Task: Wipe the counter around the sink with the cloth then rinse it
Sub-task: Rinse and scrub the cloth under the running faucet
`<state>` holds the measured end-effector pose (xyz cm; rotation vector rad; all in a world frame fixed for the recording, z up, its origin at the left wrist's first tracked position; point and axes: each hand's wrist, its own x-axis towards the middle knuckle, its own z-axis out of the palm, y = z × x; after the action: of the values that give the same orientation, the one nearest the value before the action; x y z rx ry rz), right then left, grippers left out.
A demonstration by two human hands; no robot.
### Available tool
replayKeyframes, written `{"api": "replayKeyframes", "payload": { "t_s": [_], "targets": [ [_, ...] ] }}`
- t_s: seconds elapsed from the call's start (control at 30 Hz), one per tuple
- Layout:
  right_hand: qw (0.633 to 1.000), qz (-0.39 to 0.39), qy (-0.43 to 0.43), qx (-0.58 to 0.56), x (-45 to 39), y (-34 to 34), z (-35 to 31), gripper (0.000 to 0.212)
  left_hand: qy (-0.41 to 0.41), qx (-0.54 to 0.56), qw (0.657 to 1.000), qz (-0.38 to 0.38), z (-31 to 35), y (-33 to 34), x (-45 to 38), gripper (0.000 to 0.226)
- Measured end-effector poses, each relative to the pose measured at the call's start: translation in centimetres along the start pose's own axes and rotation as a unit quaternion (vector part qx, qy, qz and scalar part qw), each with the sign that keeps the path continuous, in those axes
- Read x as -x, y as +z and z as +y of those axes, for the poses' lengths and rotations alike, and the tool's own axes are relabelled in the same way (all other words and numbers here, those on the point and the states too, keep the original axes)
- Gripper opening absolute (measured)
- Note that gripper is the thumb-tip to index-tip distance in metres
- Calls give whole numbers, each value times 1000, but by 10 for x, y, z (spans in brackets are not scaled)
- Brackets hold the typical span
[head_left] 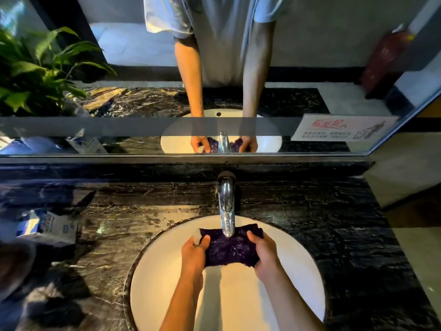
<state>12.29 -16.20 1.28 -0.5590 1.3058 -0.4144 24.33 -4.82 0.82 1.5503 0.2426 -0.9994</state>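
I see my left hand (194, 250) pinching the left edge of the cloth (230, 247), thumb on top and fingers tucked under. My right hand (263, 250) grips the right edge the same way. The 2 hands pull the cloth flat between them, so its long side runs from 9 o'clock to 3 o'clock. Its far edge points to 12 o'clock, toward the tap (226, 206).

The cloth is dark purple and looks wet and shiny. It hangs over the white sink (298, 271), in the far half of the bowl, right under the tip of the tap. I cannot tell if water is running.

Around the sink is the dark stone counter (322, 211), with wet spots at 11 o'clock from the bowl. A blue and white packet (47, 228) lies on the counter at 9 o'clock. At 12 o'clock a mirror (310, 56) shows both hands and the cloth. A green plant (35, 72) sits at 10 o'clock.
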Motion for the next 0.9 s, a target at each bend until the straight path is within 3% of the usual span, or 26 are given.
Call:
{"api": "replayKeyframes", "payload": {
  "t_s": [0.27,0.5,0.63,0.73,0.83,0.9],
  "targets": [
    [998,25,-40,-51,3,-30,-12,29,-23,-13,998,-64,0,25,9,14],
    [997,-3,-9,-78,12,-11,-1,26,-20,5,999,-39,9,-2,7,22],
    [998,-28,9,-48,17,3,7,21,-22,30,999,-5,15,-18,10,15],
    [997,-46,28,-58,21,9,9,24,-48,139,989,-8,12,-30,14,17],
    [992,-69,41,-96,24,16,13,25,-107,374,920,-47,-6,-25,24,33],
    [991,-88,28,-98,26,20,17,31,-123,442,887,-54,-20,-7,29,44]
  ]
}}
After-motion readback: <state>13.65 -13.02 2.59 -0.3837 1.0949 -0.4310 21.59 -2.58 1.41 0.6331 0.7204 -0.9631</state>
